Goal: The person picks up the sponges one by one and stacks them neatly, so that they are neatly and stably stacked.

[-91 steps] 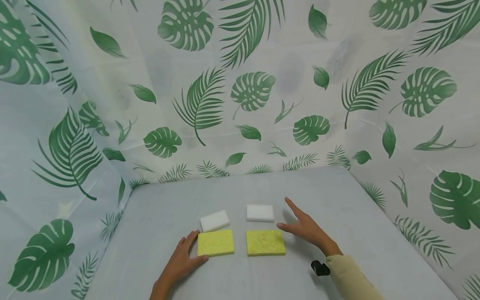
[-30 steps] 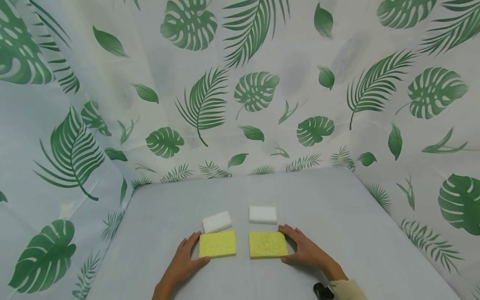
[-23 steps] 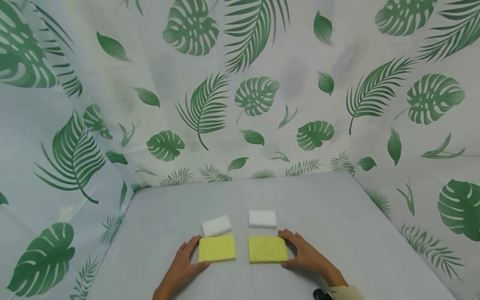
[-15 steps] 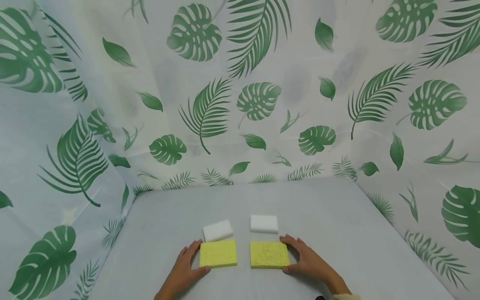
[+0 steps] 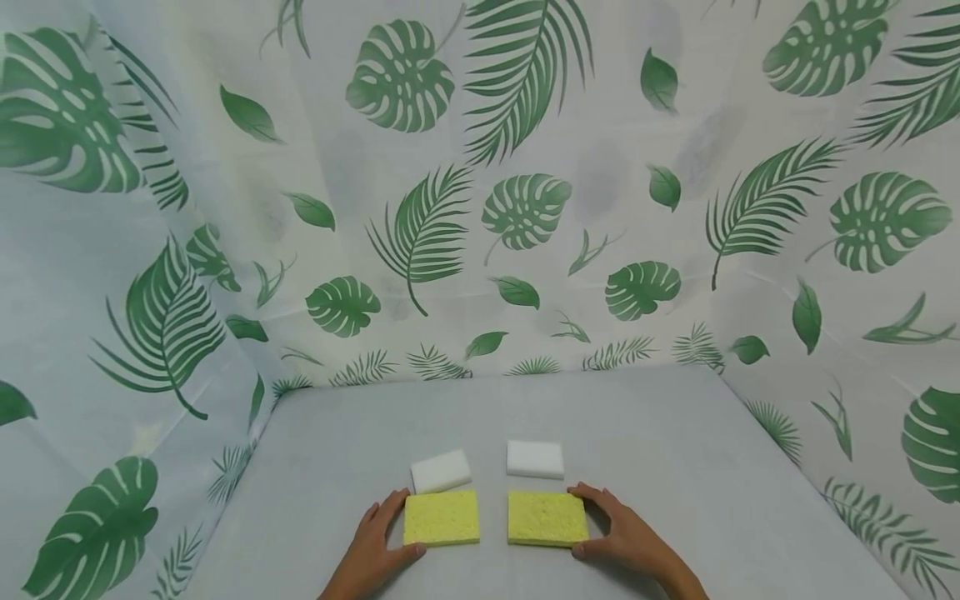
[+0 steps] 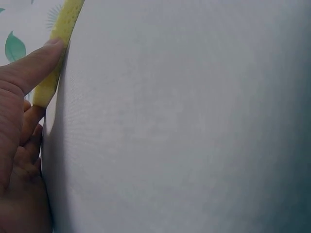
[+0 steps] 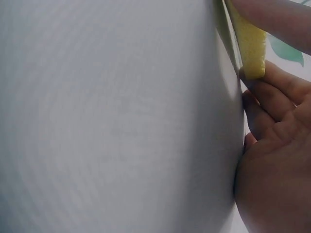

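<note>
Two yellow sponges lie side by side on the grey table, a narrow gap between them. My left hand (image 5: pixel 377 542) grips the left sponge (image 5: pixel 442 518) by its left end, thumb on the near edge and fingers at the far corner. At the right sponge (image 5: pixel 547 519), my right hand (image 5: pixel 626 533) holds the right end the same way. In the left wrist view the thumb (image 6: pixel 41 63) presses on the sponge's edge (image 6: pixel 69 17). The right wrist view shows fingers (image 7: pixel 279 92) around the other sponge's end (image 7: pixel 252 51).
Behind the left sponge sits a tilted white foam block (image 5: pixel 441 472), close against its far edge. A second white block (image 5: pixel 535 459) lies straight behind the right sponge. Leaf-printed cloth (image 5: pixel 525 275) walls the grey table (image 5: pixel 360 433) at back and sides.
My right hand has come down from above right and taken hold of the right sponge. The left hand keeps its hold. The head view has tilted up, so everything sits lower in it.
</note>
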`<action>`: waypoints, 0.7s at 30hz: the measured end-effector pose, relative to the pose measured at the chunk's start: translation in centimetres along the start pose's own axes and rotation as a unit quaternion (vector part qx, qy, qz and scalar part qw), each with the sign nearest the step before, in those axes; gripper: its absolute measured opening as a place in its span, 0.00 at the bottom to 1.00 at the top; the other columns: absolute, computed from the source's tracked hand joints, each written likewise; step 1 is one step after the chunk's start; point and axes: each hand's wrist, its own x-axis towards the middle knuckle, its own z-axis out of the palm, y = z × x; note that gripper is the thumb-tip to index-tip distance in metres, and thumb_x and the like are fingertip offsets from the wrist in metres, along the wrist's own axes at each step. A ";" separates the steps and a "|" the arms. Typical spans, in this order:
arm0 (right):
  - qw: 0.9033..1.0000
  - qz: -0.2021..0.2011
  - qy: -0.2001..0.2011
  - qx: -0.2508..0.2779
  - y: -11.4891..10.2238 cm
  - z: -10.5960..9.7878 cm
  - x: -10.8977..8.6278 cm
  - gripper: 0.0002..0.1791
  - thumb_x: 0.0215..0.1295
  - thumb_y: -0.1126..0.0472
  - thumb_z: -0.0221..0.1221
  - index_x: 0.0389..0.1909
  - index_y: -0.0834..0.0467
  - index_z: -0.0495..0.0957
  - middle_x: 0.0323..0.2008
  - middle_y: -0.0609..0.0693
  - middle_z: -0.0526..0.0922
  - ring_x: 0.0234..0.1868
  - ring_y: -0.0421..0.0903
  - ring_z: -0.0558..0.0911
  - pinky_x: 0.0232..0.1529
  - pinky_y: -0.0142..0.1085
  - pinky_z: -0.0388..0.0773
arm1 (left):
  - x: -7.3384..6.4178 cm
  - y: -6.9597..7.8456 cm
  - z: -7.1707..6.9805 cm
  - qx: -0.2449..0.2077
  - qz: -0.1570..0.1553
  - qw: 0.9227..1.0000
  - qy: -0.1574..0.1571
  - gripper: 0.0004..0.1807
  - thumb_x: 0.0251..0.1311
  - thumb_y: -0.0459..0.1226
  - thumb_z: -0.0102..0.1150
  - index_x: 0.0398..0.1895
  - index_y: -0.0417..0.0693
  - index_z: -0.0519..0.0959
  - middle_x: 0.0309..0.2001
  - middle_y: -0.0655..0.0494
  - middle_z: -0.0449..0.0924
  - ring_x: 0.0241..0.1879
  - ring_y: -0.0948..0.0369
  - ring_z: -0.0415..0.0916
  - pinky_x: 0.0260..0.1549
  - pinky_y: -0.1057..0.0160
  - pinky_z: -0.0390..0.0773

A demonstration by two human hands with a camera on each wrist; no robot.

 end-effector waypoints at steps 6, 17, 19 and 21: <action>1.000 0.011 0.011 0.006 -0.3 0.1 0.0 0.50 0.49 0.47 0.83 0.73 0.57 0.75 0.74 0.64 0.73 0.76 0.71 0.65 0.73 0.71 0.60 | 0.0 -0.1 0.0 0.002 -0.010 1.000 0.002 0.55 0.56 0.57 0.80 0.81 0.42 0.66 0.78 0.37 0.66 0.77 0.31 0.58 0.74 0.26 0.53; 0.999 0.026 0.004 0.046 -0.5 0.1 0.4 0.47 0.54 0.47 0.81 0.72 0.60 0.74 0.73 0.62 0.73 0.77 0.70 0.65 0.73 0.72 0.59 | 0.3 -0.3 -0.2 0.015 -0.004 1.000 0.002 0.56 0.56 0.60 0.79 0.80 0.40 0.66 0.77 0.38 0.68 0.76 0.36 0.62 0.77 0.31 0.51; 0.999 0.018 0.004 0.050 -0.5 0.0 0.5 0.46 0.54 0.48 0.81 0.72 0.59 0.74 0.73 0.61 0.74 0.77 0.69 0.65 0.74 0.71 0.59 | 0.3 -0.3 -0.1 0.012 -0.007 1.000 0.003 0.56 0.55 0.60 0.79 0.80 0.41 0.66 0.77 0.38 0.67 0.76 0.35 0.62 0.77 0.30 0.52; 0.999 0.014 0.005 0.051 -0.6 0.0 0.7 0.46 0.54 0.48 0.81 0.71 0.59 0.74 0.72 0.61 0.74 0.77 0.68 0.65 0.75 0.70 0.58 | 0.3 -0.4 -0.1 0.010 -0.008 1.000 0.005 0.56 0.56 0.60 0.79 0.80 0.41 0.66 0.77 0.38 0.67 0.77 0.35 0.61 0.77 0.31 0.51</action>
